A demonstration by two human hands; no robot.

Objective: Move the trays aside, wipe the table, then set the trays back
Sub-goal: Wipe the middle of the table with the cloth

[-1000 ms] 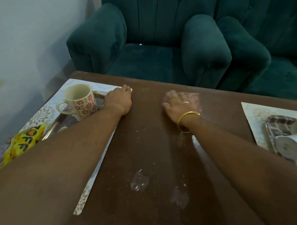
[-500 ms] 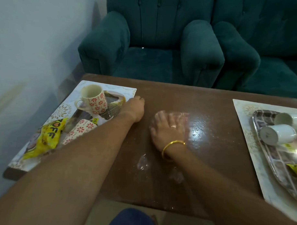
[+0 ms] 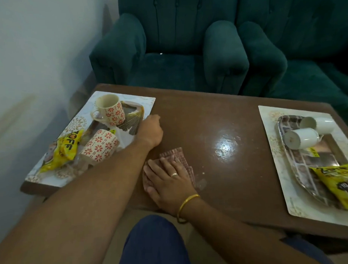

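We see a pinkish cloth (image 3: 177, 154) at lower centre of a brown table (image 3: 208, 118), pressed flat under the right hand (image 3: 169, 181) (fingers straight, close together). The left hand (image 3: 151, 130) sits curled against the edge of the left tray (image 3: 132, 123), centre left; we cannot tell whether it pinches it. That tray carries two flowered mugs (image 3: 109, 110). The right tray (image 3: 308, 162), far right, carries two white cups (image 3: 301, 140).

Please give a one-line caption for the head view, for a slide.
Right hand presses a cloth flat on the brown table; left hand touches the left tray.
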